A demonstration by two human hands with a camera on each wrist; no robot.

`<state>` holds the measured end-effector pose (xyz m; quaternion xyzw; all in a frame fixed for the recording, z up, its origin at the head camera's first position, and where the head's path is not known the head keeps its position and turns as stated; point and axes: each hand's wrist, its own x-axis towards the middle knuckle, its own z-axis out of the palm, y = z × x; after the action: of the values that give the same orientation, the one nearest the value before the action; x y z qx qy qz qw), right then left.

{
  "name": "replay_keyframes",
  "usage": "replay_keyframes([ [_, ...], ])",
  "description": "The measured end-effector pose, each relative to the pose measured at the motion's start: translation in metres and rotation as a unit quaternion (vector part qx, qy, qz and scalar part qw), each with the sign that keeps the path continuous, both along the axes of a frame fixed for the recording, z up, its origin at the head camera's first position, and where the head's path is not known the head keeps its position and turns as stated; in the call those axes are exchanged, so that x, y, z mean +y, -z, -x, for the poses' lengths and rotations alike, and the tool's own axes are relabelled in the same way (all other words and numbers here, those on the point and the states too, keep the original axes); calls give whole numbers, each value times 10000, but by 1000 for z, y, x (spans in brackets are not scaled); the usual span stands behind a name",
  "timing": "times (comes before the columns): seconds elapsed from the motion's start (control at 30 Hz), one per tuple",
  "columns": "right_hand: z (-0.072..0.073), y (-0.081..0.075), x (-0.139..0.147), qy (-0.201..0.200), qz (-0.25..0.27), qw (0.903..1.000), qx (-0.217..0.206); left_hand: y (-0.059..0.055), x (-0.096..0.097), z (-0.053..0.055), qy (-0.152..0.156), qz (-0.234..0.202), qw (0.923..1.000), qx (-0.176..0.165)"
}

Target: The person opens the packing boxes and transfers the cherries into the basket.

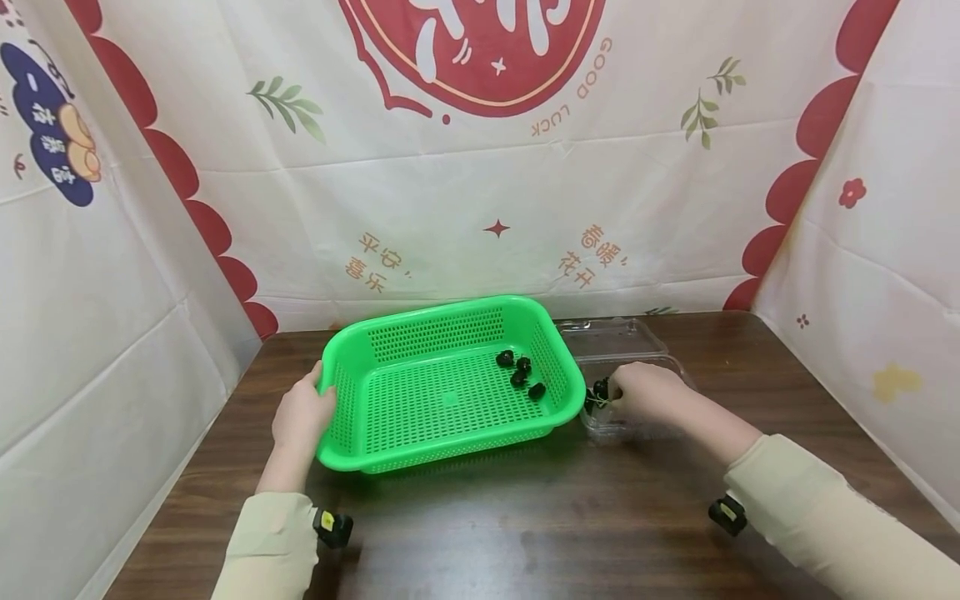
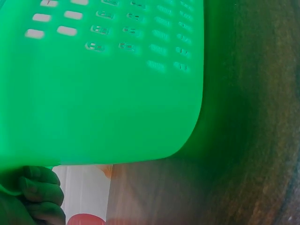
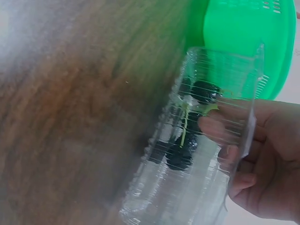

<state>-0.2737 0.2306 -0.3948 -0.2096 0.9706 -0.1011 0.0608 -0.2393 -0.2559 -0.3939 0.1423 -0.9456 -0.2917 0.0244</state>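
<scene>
My left hand (image 1: 302,414) grips the left rim of a green plastic basket (image 1: 450,454), and its curled fingers (image 2: 43,191) show under the rim in the left wrist view. Several black grapes (image 1: 517,377) lie at the basket's right end. To the right, my right hand (image 1: 651,390) reaches into a clear plastic box (image 1: 611,432). Its fingers pinch a cluster of black grapes (image 3: 180,157) by a green stem (image 3: 184,125), seen through the box wall in the right wrist view.
The clear lid (image 1: 611,337) lies folded back behind the box. Both stand on a dark wooden table (image 1: 510,533). A printed white cloth (image 1: 465,200) hangs behind and along both sides. The basket's right rim overlaps the box's left edge in the head view.
</scene>
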Motion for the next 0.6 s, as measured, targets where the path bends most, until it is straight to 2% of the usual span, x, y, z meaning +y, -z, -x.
replay_keyframes([
  [0.47,5,-23,3,95,20,9999,100,0,-1,1,-6,84,9999,-63],
  [0.6,5,-29,3,131,55,9995,287,1,-1,1,-4,62,9999,-82],
])
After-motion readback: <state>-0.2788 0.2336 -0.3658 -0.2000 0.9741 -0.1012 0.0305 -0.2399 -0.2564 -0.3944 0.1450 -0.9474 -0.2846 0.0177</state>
